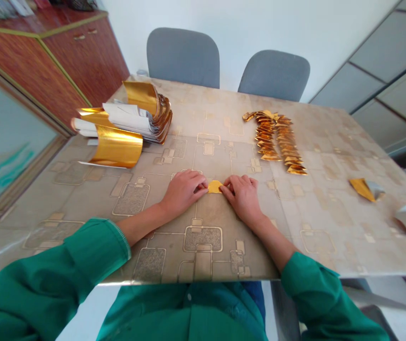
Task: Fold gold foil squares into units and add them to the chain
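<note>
Between my two hands, just above the tablecloth, is a small piece of folded gold paper [215,186]. The fingertips of my left hand [185,189] pinch its left end. At the opposite end, the thumb and fingers of my right hand [242,195] close on its right corner. The piece is wide at the base with a narrower flat top. Its underside is hidden from me.
Stacks of gold-faced paper sheets [119,146] curl at the left back of the table [203,265]. Two rows of folded gold paper pieces [288,144] lie at the right back. Loose scraps [362,188] sit far right. Two grey chairs [183,57] stand behind.
</note>
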A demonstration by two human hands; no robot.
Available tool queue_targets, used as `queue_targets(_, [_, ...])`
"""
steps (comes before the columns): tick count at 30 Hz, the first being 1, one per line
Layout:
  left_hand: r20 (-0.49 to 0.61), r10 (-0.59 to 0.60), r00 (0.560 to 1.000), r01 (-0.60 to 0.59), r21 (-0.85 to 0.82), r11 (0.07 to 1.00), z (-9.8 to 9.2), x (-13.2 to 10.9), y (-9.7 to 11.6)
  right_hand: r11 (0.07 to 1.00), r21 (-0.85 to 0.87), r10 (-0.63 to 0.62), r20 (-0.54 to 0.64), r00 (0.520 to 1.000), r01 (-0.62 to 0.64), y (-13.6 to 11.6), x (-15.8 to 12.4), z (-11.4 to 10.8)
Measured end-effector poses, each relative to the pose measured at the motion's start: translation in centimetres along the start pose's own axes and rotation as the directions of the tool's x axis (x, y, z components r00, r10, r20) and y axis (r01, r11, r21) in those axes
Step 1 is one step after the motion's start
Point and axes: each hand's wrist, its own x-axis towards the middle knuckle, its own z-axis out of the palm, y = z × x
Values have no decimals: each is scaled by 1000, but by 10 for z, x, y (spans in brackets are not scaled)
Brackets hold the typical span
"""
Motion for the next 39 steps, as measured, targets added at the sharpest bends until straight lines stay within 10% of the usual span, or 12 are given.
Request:
queue_targets(10, [4,283,959,-280,161,947,4,0,-5,997,-75,-27,-14,1000,26,0,-2,4])
queue_targets(19, [11,267,964,-267,12,964,7,4,-12,998,-23,53,9,999,-52,6,-2,-3])
queue_targets(29, [7,262,965,-262,-11,965,6,5,-11,949,-151,-276,38,960,278,3,-24,-13])
queue_targets(39, [21,296,955,-297,43,954,5,6,-8,979,2,-203,-2,979,203,11,-29,-10])
